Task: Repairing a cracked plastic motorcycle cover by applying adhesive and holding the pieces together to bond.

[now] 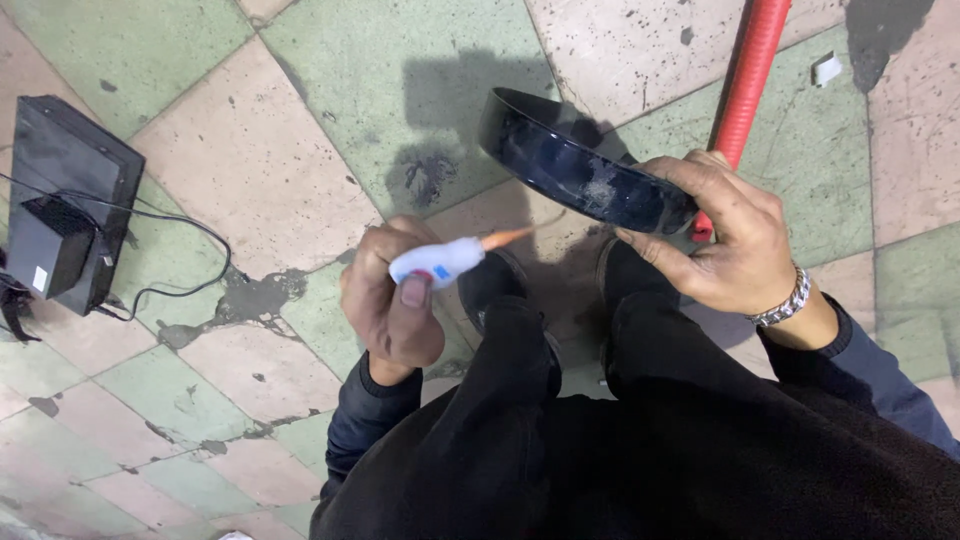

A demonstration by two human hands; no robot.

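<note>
1. Head view looks straight down past dark trousers to a worn floor of green and pale tiles (300,80), with both of the person's hands raised in front of the knees.

2. Doing this well, as I judge it, means keeping the nozzle tip close over the pale scuffed patch on the band, squeezing lightly so only a thin line comes out, and holding the band steady and level so nothing runs toward the fingers.

3. Left hand (400,300) is closed around a small white glue tube (440,262): fingers wrapped over the body, thumb pressed on top. The tube's orange nozzle (505,238) points right, toward the band, its tip just short of it; whether it touches cannot be told.

4. Right hand (725,245), with a metal bracelet (785,300) at the wrist, is clamped on a curved, glossy dark blue band (580,170). Fingers curl over the band's right end from above while the thumb presses from beneath.

5. The band is held in the air between the two hands, tilted, its far end toward the upper left and a whitish rubbed spot showing on its outer face near the right hand.

6. Behind the right hand a red pole (750,70) slants up to the top edge. At far left a black box (65,200) with a thin cable (190,235) lies on the tiles, well apart from both hands.
</note>
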